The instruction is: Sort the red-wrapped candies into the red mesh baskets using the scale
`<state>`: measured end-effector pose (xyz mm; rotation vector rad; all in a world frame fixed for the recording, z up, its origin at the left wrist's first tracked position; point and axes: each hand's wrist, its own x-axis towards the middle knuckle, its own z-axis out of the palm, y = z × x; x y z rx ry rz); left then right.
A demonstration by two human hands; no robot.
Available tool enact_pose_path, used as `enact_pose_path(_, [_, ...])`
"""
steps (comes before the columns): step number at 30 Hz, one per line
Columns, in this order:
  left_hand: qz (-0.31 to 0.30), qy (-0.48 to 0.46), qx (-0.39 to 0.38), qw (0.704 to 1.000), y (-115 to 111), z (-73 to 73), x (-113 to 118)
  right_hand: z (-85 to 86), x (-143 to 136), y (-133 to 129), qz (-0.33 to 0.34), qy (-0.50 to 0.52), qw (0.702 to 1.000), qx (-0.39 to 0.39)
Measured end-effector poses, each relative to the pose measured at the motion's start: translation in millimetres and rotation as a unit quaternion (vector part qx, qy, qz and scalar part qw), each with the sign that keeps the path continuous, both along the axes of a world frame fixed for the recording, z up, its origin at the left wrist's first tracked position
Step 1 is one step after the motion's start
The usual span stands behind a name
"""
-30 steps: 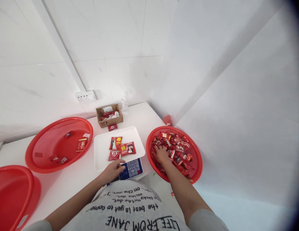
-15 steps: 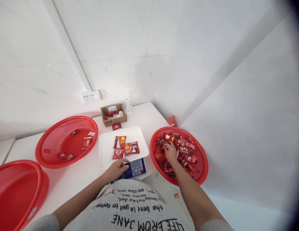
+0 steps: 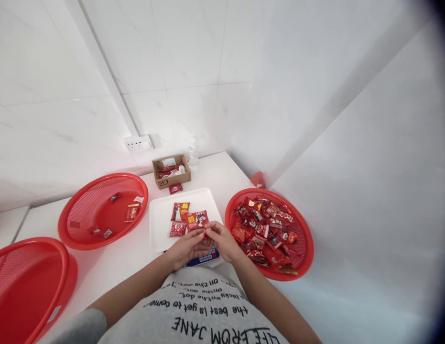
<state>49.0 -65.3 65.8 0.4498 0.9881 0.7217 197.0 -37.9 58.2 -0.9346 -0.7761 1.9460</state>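
Observation:
My left hand point(image 3: 185, 249) and my right hand point(image 3: 222, 240) meet fingertip to fingertip over the front of the scale. Their fingers are pinched together around something small that I cannot make out. Just beyond them, the white scale pan point(image 3: 159, 239) carries several red candy packets, one of them marked LOVE point(image 3: 196, 220). Between the hands and my shirt, part of the blue scale keypad point(image 3: 204, 259) shows; the rest is covered. To the right, a red basket point(image 3: 308, 239) holds a heap of red-wrapped candies point(image 3: 261, 229).
Two more red baskets stand left: one point(image 3: 66, 241) with a few candies, the other point(image 3: 62, 267) at the lower left edge. A cardboard box point(image 3: 175, 180) with packets, a single red packet point(image 3: 175, 188) and a clear bottle point(image 3: 193, 155) stand behind the scale.
My right hand has left the candy basket and moved left to meet my left hand. The left hand has shifted right across the keypad. The packets on the pan stay put.

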Motion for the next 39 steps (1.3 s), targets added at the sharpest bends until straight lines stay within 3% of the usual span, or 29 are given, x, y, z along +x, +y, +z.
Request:
enact_pose_path(4, [0.034, 0.062, 0.018, 0.997, 2, -2.7, -8, -14.1, -5, -6, 0.012, -0.033, 0.999, 0.012])
enact_pose_path(6, [0.059, 0.116, 0.052, 0.99, 6, -2.3, -16, -23.1, 0, 0, -0.003, -0.106, 0.994, 0.04])
enact_pose_path(8, [0.076, 0.184, 0.101, 0.975, 14, -1.3, -25, -30.7, 6, 8, -0.019, -0.229, 0.966, 0.115])
enact_pose_path(10, [0.068, 0.254, 0.149, 0.953, 23, -1.6, -34, -35.6, 8, 17, -0.008, -0.37, 0.902, 0.22])
enact_pose_path(12, [0.047, 0.309, 0.181, 0.932, 31, -4.2, -41, -37.4, 5, 23, 0.026, -0.492, 0.813, 0.309])
enact_pose_path(16, [0.019, 0.368, 0.2, 0.908, 40, -13.2, -47, -37.2, -10, 29, 0.106, -0.626, 0.654, 0.411])
enact_pose_path(18, [0.016, 0.381, 0.203, 0.902, 40, -16.1, -48, -38.8, -16, 30, 0.133, -0.651, 0.605, 0.44])
enact_pose_path(20, [0.018, 0.382, 0.203, 0.902, 38, -16.7, -49, -42.0, -17, 32, 0.146, -0.662, 0.583, 0.447])
enact_pose_path(22, [0.02, 0.375, 0.2, 0.905, 36, -15.9, -50, -45.8, -14, 34, 0.138, -0.66, 0.6, 0.431])
enact_pose_path(23, [0.018, 0.371, 0.198, 0.907, 35, -15.4, -51, -47.5, -12, 36, 0.123, -0.649, 0.624, 0.417])
enact_pose_path(26, [-0.004, 0.366, 0.191, 0.911, 33, -14.8, -52, -50.4, 0, 40, 0.026, -0.557, 0.746, 0.363])
enact_pose_path(28, [-0.027, 0.398, 0.197, 0.896, 33, -15.2, -52, -49.4, 7, 42, -0.054, -0.458, 0.829, 0.317])
enact_pose_path(31, [-0.036, 0.489, 0.219, 0.844, 34, -15.7, -49, -42.7, 12, 40, -0.116, -0.317, 0.92, 0.201])
enact_pose_path(33, [-0.037, 0.504, 0.233, 0.831, 36, -14.8, -44, -35.1, 11, 36, -0.111, -0.217, 0.964, 0.109])
enact_pose_path(34, [-0.043, 0.484, 0.237, 0.841, 37, -13.7, -39, -30.9, 9, 33, -0.101, -0.165, 0.979, 0.069])
enact_pose_path(36, [-0.062, 0.388, 0.237, 0.889, 39, -10.1, -28, -22.9, 3, 26, -0.066, -0.085, 0.994, 0.007])
enact_pose_path(39, [-0.04, 0.201, 0.195, 0.959, 39, -3.4, -13, -15.1, -5, 19, 0.005, -0.055, 0.998, -0.026])
